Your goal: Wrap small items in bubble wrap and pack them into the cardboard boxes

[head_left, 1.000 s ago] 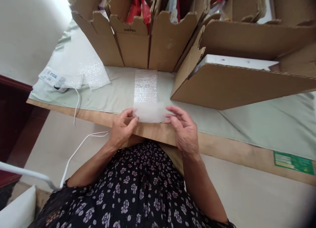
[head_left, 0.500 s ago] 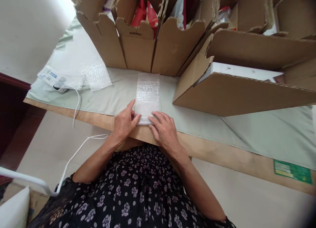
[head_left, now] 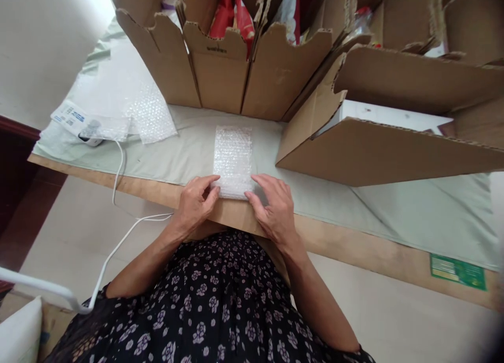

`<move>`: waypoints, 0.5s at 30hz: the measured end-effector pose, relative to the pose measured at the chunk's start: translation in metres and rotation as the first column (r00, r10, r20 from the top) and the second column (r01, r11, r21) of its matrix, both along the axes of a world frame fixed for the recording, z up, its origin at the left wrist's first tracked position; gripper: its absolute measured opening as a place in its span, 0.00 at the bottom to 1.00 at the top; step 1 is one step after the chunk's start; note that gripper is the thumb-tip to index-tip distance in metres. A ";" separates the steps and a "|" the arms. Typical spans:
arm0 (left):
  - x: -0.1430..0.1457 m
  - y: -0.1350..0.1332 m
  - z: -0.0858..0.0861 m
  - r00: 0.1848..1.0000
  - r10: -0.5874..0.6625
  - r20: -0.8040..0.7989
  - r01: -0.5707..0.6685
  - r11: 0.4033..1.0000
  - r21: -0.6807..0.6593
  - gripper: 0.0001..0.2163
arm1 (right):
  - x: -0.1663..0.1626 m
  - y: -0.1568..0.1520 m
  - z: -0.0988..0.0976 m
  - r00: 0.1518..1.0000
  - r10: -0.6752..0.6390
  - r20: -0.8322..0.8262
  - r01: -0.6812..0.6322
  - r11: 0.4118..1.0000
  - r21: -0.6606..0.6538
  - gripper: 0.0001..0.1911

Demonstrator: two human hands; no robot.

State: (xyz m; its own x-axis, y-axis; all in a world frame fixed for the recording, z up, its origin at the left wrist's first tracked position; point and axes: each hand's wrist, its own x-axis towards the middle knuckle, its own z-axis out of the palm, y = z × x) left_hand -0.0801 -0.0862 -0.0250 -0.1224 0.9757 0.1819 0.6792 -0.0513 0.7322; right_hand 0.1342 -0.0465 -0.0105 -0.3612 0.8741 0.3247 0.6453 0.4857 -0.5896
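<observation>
The small bubble-wrap piece [head_left: 233,156] is clear plastic, pebbled and glossy. Beneath it spreads a matt, softly creased cloth [head_left: 331,192], with a smooth, dull wooden edge [head_left: 334,233] in front. The upright boxes [head_left: 218,77] are matt corrugated cardboard (their cut rims look rough). Red packets [head_left: 244,19] shine like plastic film; the white cable [head_left: 118,247] appears smooth plastic.

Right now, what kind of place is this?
Perhaps a small packing spot: bubble wrap lies on a cloth-covered table, and open-topped cardboard boxes, one holding red packets, stand behind it.
</observation>
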 end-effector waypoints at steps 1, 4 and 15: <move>0.000 0.004 -0.002 1.000 0.001 -0.013 -0.001 1.000 0.002 0.13 | 0.000 -0.003 -0.001 1.000 -0.016 0.002 0.016 0.997 0.074 0.13; 0.000 0.010 -0.006 0.997 -0.009 -0.079 0.012 0.999 0.030 0.13 | -0.003 -0.009 -0.008 0.992 0.082 0.095 -0.096 0.983 0.155 0.12; -0.007 -0.010 0.008 0.969 -0.191 -0.157 0.213 0.966 0.144 0.11 | -0.002 0.000 -0.005 0.982 0.183 0.036 -0.178 0.977 -0.121 0.12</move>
